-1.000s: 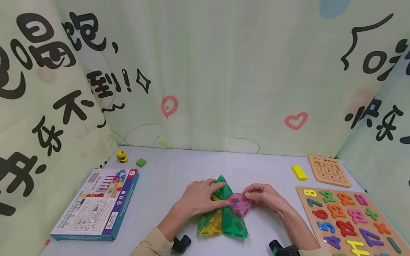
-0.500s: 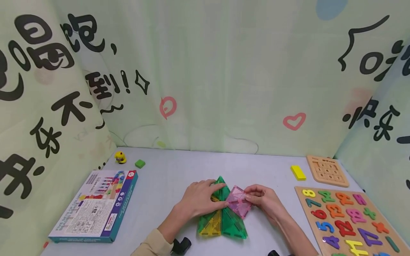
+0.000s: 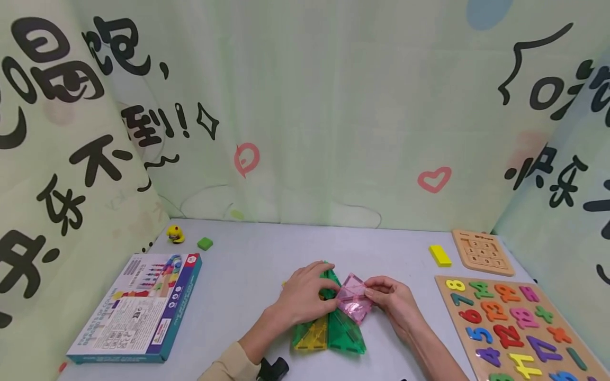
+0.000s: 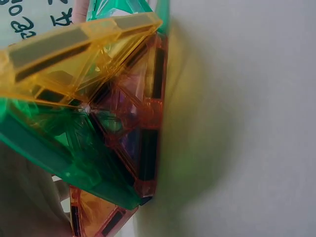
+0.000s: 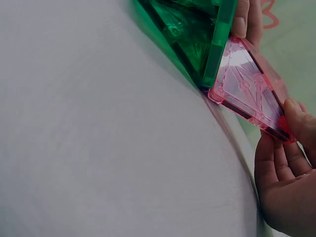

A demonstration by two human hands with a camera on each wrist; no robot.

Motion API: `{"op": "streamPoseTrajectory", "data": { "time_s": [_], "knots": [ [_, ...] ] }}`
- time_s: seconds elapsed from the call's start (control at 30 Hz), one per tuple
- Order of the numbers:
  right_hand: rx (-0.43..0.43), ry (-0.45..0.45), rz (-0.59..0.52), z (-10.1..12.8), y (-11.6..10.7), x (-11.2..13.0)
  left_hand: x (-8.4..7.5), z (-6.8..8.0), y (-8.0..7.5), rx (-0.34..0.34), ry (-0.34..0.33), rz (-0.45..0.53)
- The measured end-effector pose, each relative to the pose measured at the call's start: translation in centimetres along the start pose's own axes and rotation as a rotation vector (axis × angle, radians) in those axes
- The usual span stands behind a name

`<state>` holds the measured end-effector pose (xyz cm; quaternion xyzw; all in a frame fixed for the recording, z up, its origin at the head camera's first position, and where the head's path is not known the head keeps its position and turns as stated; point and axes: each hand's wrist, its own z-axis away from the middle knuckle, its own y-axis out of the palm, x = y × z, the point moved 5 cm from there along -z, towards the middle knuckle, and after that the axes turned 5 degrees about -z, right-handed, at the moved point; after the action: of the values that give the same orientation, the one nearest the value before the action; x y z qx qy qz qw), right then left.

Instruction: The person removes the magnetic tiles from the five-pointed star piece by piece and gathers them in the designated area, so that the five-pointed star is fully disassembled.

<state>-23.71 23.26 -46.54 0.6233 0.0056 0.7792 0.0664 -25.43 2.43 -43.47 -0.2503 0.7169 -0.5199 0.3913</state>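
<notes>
Triangular magnetic tiles form a pointed build on the table, with a green tile (image 3: 347, 338) and a yellow tile (image 3: 312, 337) facing forward. In the left wrist view an orange tile (image 4: 148, 111) shows between its yellow and green sides. My left hand (image 3: 301, 297) grips the build from the left, its thumb reaching the edge of a pink triangular magnetic tile (image 3: 354, 304). My right hand (image 3: 392, 304) pinches that pink tile at its outer corner, thumb above and fingers below. The right wrist view has the pink tile's inner corner right at the green tile's (image 5: 222, 49) edge.
A boxed set (image 3: 135, 307) lies at the left, with a yellow toy figure (image 3: 175, 234) and a green block (image 3: 205, 243) behind it. On the right are a wooden number board (image 3: 519, 328), a smaller wooden board (image 3: 482, 253) and a yellow block (image 3: 440, 255).
The pink tile has tipped up and shifted slightly against the build's right side, still in the right hand's pinch. The left hand's fingers have shifted a little at the build's top.
</notes>
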Motion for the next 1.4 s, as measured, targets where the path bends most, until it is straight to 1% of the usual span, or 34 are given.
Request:
{"op": "streamPoseTrajectory", "data": {
  "time_s": [0.23,0.33,0.47,0.5,0.57,0.63,0.73,0.87,0.93,1.03,1.13,1.3,1.4],
  "knots": [
    [-0.030,-0.006,-0.030,0.0,0.1,0.1,-0.1,0.0,-0.1,0.016,-0.012,0.046],
    [-0.038,-0.004,-0.031,0.0,-0.2,0.2,-0.2,-0.1,-0.1,0.009,-0.012,0.059],
    [-0.041,-0.006,-0.091,-0.4,-1.3,0.9,-0.5,-0.3,-0.1,-0.008,-0.003,0.070],
    [-0.052,-0.008,-0.103,-0.6,-1.7,1.2,-0.6,-0.3,0.0,-0.009,-0.002,0.073],
    [-0.092,-0.017,-0.082,-1.5,-2.5,1.9,-0.6,-0.4,0.0,-0.011,-0.005,0.079],
    [-0.154,-0.017,-0.005,-2.7,-3.2,2.7,-0.6,-0.4,-0.1,-0.010,-0.010,0.085],
    [-0.228,-0.003,0.145,-5.3,-3.7,3.4,-0.5,-0.3,-0.2,-0.010,-0.014,0.094],
    [-0.292,-0.011,0.248,-8.8,-4.2,3.4,-0.5,-0.1,-0.1,-0.002,-0.011,0.105],
    [-0.312,-0.045,0.325,-9.8,-4.5,3.4,-0.6,0.0,0.1,0.010,-0.018,0.109],
    [-0.332,-0.110,0.487,-10.4,-4.7,3.4,-0.8,0.0,0.5,0.026,-0.024,0.113],
    [-0.332,-0.183,0.637,-10.4,-4.2,3.5,-0.8,0.1,0.7,0.024,-0.026,0.116],
    [-0.322,-0.256,0.738,-10.5,-3.2,3.9,-0.6,0.1,0.3,0.011,-0.020,0.116],
    [-0.295,-0.274,0.805,-10.5,-2.6,4.2,-0.4,0.0,0.1,0.004,-0.018,0.107]
  ]
}}
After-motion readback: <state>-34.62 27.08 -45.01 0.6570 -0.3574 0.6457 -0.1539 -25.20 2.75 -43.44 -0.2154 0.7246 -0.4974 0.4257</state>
